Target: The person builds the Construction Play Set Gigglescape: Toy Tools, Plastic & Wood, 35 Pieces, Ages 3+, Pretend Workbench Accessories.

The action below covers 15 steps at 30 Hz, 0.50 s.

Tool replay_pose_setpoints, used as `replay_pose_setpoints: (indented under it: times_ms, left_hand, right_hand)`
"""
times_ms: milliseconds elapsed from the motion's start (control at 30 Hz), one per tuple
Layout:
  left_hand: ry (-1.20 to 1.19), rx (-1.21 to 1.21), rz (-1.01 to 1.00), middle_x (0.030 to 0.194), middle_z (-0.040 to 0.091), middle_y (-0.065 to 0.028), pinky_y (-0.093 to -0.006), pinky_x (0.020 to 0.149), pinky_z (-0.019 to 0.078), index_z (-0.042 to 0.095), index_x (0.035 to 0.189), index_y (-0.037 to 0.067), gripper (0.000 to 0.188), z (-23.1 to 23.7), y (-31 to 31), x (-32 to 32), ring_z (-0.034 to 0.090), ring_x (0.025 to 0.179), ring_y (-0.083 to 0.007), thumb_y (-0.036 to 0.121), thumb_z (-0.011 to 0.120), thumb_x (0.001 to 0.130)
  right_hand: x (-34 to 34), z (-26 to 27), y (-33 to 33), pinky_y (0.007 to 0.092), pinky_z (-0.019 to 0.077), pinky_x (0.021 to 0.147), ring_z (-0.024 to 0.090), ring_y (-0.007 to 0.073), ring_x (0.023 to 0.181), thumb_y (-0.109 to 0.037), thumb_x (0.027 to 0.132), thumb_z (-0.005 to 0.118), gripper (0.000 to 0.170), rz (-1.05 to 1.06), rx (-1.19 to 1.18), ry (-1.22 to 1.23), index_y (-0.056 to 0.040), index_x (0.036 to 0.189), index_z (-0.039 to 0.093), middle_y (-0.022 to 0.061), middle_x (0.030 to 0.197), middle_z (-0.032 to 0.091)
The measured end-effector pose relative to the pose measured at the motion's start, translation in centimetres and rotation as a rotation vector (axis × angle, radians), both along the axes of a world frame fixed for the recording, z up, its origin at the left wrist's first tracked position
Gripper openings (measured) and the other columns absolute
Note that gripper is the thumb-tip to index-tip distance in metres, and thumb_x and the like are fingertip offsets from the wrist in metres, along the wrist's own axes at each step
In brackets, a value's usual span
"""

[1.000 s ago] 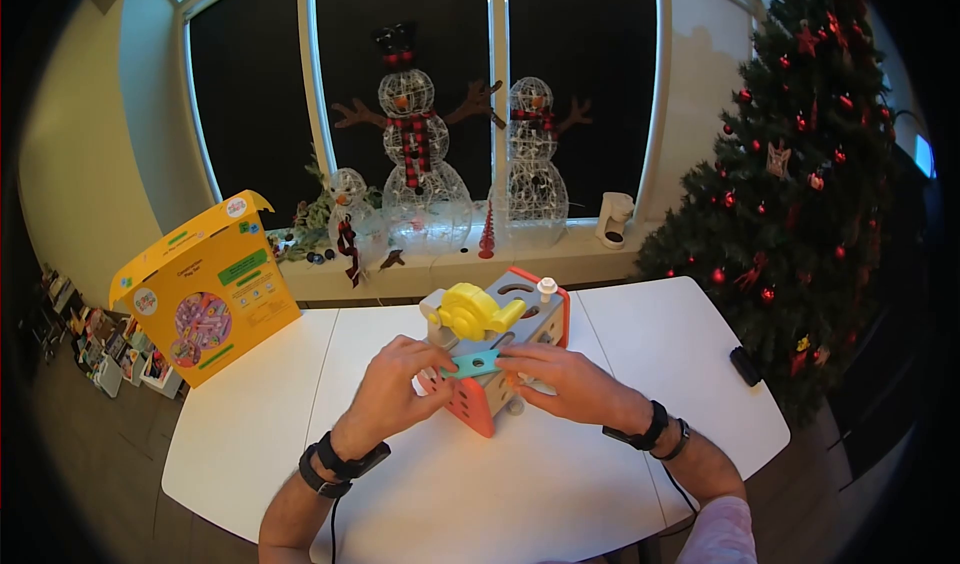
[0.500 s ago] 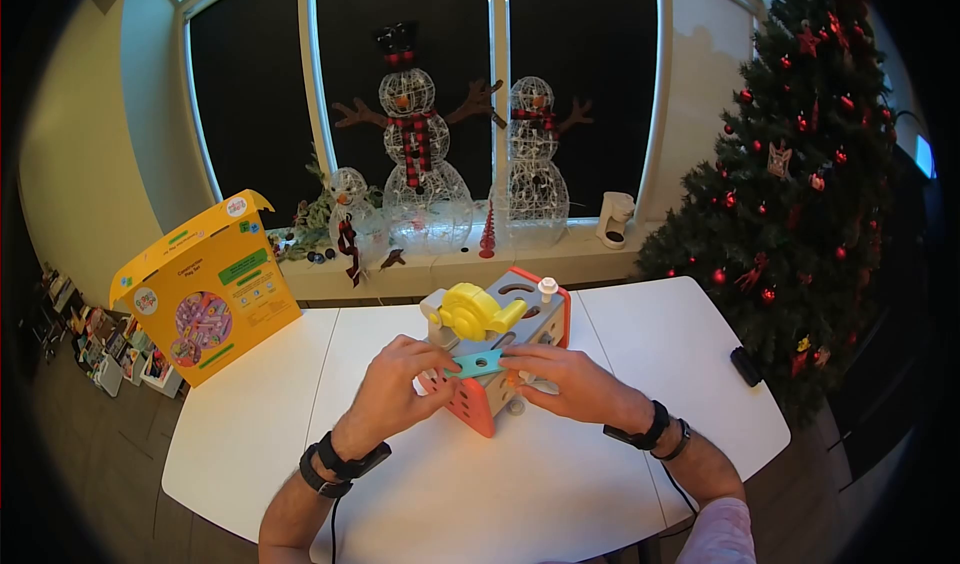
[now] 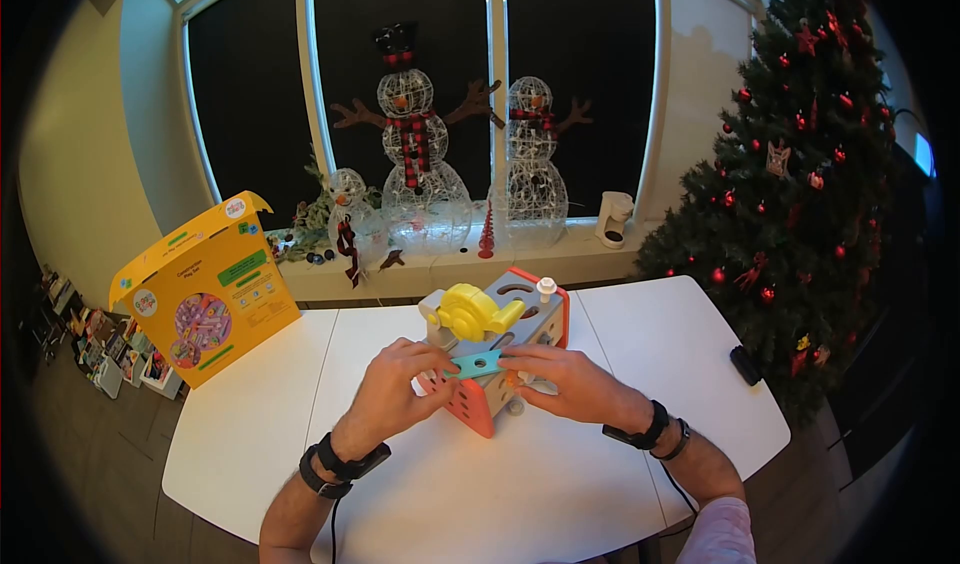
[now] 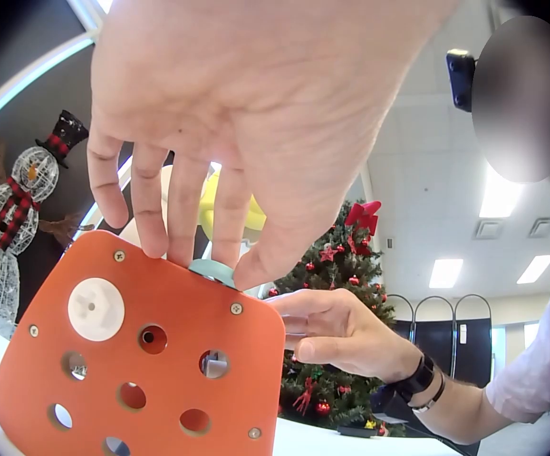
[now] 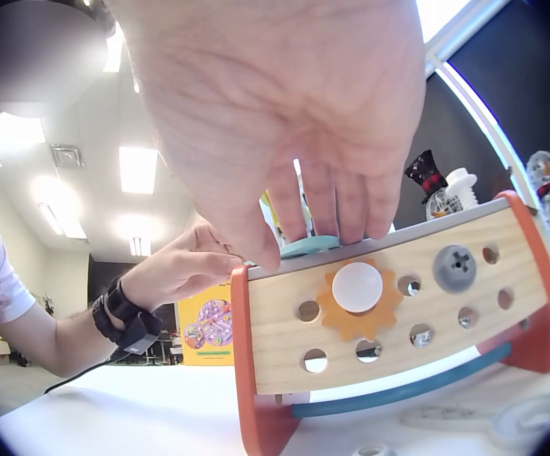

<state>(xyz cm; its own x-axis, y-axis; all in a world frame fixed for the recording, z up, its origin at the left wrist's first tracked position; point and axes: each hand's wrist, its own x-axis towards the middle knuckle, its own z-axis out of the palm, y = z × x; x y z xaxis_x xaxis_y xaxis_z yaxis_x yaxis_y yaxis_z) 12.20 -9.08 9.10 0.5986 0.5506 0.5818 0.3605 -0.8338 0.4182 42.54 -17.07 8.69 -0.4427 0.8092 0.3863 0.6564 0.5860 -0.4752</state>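
Note:
A teal strip with a hole (image 3: pixel 478 365) lies along the near top edge of the toy workbench (image 3: pixel 472 407). The left hand (image 3: pixel 398 386) pinches its left end between thumb and fingers. At its right end the right hand (image 3: pixel 565 377) holds it with thumb and fingertips. A yellow toy piece (image 3: pixel 470 311) sits on the grey top just behind the strip. In the left wrist view the orange end panel (image 4: pixel 165 375) carries a white bolt head (image 4: pixel 96 309). An orange gear (image 5: pixel 357 318) is on the wooden side in the right wrist view.
A yellow box (image 3: pixel 205 299) stands at the left of the white table (image 3: pixel 420 504). A white screw (image 3: pixel 546 286) stands upright at the workbench's far right corner. A black object (image 3: pixel 745 366) lies by the table's right edge. Loose grey pieces (image 5: pixel 522 418) lie beside the workbench.

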Motion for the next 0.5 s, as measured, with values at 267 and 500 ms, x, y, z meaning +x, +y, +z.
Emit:
replay_pose_setpoints:
  times_ms: [267,500]
  left_hand:
    - [0.015,-0.015,0.009,0.095,0.080,-0.0063,-0.0396,0.083,0.0585,0.082,0.102,0.010,0.017,0.3,-0.2,0.0,0.071,0.087,-0.0278,0.016,0.087,0.086]
    - [-0.022,-0.022,0.042,0.108,0.084,-0.0068,-0.0384,0.092,0.0579,0.081,0.110,0.009,0.024,1.7,-1.1,-0.5,0.076,0.101,-0.0267,0.013,0.088,0.087]
  right_hand:
    - [0.0,0.0,0.1,0.0435,0.0599,0.112,0.073,0.0354,0.130,-0.016,0.103,0.079,0.046,0.012,0.056,-0.010,-0.0076,0.147,0.070,0.0159,0.152,0.069]
    - [0.2,1.8,-0.8,0.0456,0.0590,0.112,0.069,0.0373,0.135,-0.016,0.103,0.079,0.048,-0.021,0.043,0.077,-0.0069,0.149,0.067,0.0183,0.156,0.064]
